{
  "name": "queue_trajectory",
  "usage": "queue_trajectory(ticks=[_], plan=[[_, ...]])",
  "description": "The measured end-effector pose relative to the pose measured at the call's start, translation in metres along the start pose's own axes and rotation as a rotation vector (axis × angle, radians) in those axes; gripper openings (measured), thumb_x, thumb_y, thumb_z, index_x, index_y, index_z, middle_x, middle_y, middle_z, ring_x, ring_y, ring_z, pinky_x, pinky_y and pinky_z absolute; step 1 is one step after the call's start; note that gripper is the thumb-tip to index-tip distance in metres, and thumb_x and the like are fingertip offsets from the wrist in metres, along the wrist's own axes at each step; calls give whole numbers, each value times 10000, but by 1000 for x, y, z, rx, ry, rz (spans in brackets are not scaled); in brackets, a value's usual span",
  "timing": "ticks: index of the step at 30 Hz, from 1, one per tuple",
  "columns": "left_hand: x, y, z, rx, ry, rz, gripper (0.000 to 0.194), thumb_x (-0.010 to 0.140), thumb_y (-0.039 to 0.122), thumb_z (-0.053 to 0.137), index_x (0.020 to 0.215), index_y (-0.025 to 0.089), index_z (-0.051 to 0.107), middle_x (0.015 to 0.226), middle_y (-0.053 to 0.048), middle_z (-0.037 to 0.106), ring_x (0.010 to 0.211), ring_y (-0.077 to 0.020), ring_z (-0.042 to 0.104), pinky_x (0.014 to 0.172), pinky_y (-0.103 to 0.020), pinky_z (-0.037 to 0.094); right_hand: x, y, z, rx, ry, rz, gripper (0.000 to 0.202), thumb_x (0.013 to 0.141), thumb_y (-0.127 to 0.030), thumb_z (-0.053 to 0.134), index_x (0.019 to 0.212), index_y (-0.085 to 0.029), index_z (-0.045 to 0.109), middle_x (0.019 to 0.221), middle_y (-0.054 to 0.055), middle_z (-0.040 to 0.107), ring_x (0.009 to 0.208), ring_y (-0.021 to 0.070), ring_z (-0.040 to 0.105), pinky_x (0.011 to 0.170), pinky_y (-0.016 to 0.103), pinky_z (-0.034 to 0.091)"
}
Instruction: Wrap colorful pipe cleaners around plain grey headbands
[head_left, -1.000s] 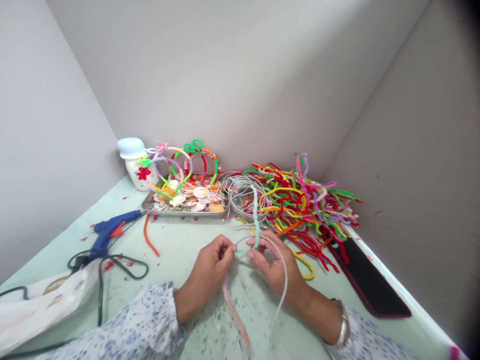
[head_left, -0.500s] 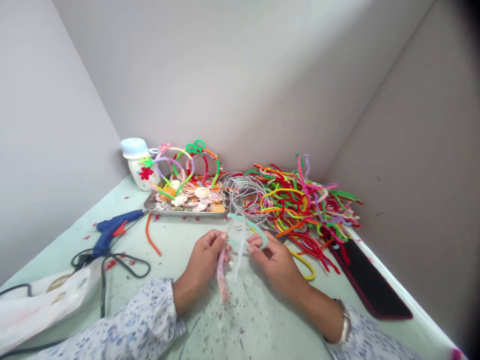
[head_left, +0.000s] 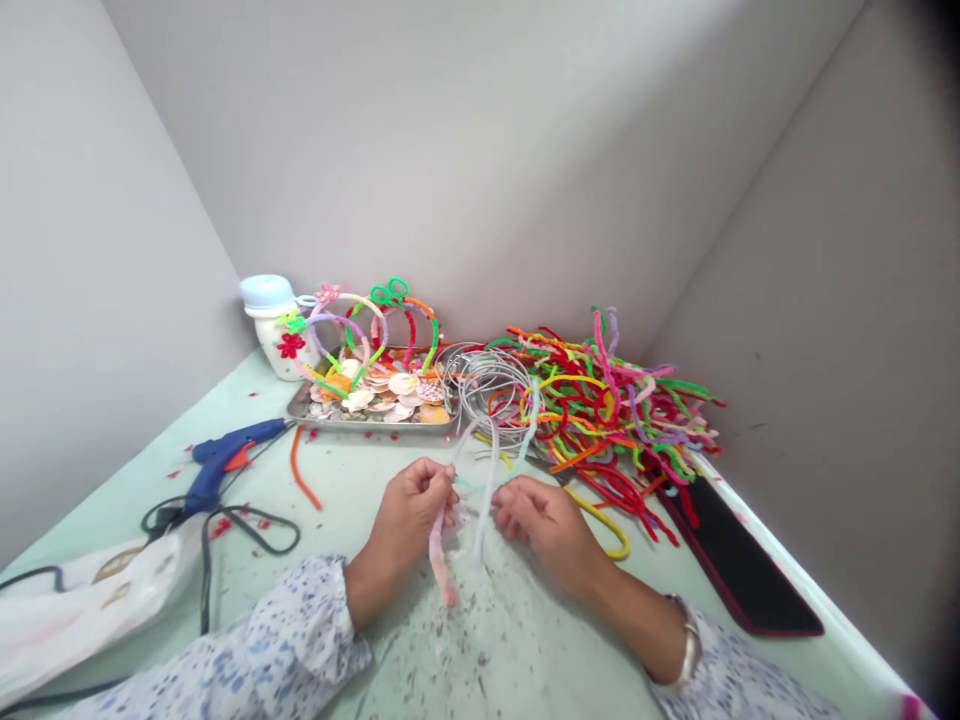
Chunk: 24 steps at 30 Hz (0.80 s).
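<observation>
My left hand [head_left: 414, 510] is closed in a pinch on a wire band whose lower part is wrapped in pink fuzzy stem [head_left: 440, 565]. A white stretch [head_left: 487, 500] of the piece arches up and hangs down between my hands. My right hand [head_left: 544, 520] has its fingertips pinched on a mint-green fuzzy stem [head_left: 529, 430], which runs across toward my left fingers and also sticks up above my right hand. The exact spot where the mint stem meets the band is hidden by my left fingers.
A metal tray [head_left: 375, 427] of shells and finished hoops [head_left: 437, 335] stands behind, beside a white jar [head_left: 274, 335]. Coiled wire [head_left: 495, 385] and piled colourful stems [head_left: 600, 400] lie right of it. A blue glue gun [head_left: 225, 455] and plastic bag [head_left: 97, 590] lie left; a black pad [head_left: 739, 560] lies right.
The mint stem's loose end has swung from a curve over my right hand to standing upright. My right fingers have drawn together, and the white stretch has shifted slightly right.
</observation>
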<state>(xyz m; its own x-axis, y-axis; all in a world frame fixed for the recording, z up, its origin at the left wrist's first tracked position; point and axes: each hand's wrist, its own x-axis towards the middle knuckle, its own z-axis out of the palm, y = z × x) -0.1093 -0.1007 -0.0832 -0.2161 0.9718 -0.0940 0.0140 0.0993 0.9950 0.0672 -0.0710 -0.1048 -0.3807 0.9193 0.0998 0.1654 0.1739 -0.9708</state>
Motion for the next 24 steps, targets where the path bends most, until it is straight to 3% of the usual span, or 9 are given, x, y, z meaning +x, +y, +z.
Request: queue_trajectory(ticks=[4,7,16,24], plan=[[-2,-2,0,58,-15,75,282,828,417,560,691,175,514,516,56,520,431,-79,434,436,-182,347,-7,-9,2,-220,-110,-164,221,857,-331,576,734,-162,649,642,-10,587,588,119,518,568,233,408],[-4,-5,1,102,-20,120,281,851,418,543,712,175,520,541,52,524,458,-80,444,460,-184,353,-10,-14,4,-272,-119,-211,160,837,-270,593,734,-164,657,641,-12,579,571,112,493,555,232,389],[-13,-2,5,167,-151,162,217,870,353,540,778,162,589,594,39,540,538,-95,465,509,-191,356,-7,-3,10,-51,11,-110,147,873,-339,571,923,-202,588,719,-6,611,595,130,562,559,241,452],[-12,-7,6,50,-256,129,167,853,318,575,927,169,594,700,31,568,594,-91,499,547,-191,393,-4,-6,8,-186,33,-171,104,866,-272,576,896,-206,651,657,-21,594,563,121,510,529,229,411]])
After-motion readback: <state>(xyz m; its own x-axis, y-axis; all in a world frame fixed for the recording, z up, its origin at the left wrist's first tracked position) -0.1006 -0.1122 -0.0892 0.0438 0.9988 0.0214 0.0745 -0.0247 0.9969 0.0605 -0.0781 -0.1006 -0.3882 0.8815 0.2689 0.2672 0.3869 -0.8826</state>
